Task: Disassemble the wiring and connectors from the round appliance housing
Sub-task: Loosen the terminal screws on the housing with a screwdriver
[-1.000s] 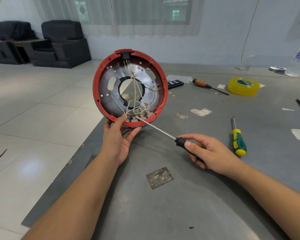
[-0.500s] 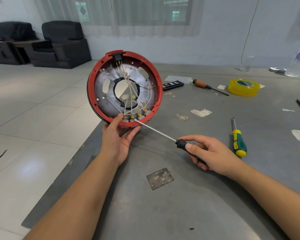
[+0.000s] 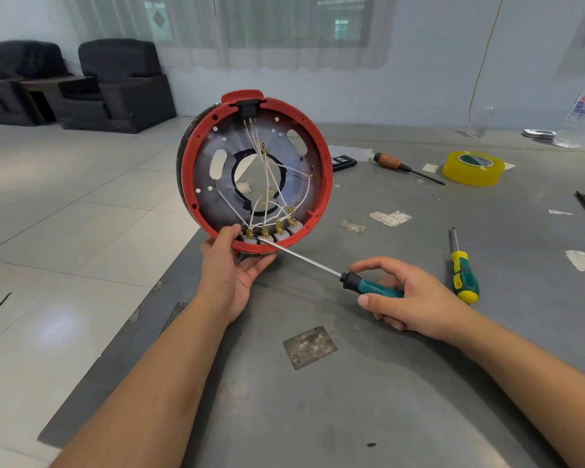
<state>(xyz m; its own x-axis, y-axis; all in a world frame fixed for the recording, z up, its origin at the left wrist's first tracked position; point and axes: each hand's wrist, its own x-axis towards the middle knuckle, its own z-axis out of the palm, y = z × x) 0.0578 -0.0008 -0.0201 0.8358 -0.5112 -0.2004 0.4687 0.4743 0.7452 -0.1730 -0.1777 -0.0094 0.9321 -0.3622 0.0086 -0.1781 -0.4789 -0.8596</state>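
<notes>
Near the tabletop's left edge, the left hand (image 3: 232,271) grips the red-rimmed round housing (image 3: 254,170) upright by its lower rim. It looks light and rigid. The right hand (image 3: 409,300) clasps a screwdriver (image 3: 331,270), tip at the brass connectors (image 3: 271,231); thin white wires (image 3: 267,184) seem fragile, so pry at terminals.

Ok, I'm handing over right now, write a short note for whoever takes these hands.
Left hand: props the red round housing upright at the table edge, gripping its bottom rim.
Right hand: holds the teal-handled screwdriver, tip at the grey connector blocks.
Done: nothing visibly freed.
Left: white wires, brass terminals and the black socket remain attached. A spare yellow-green screwdriver lies to the right.
</notes>
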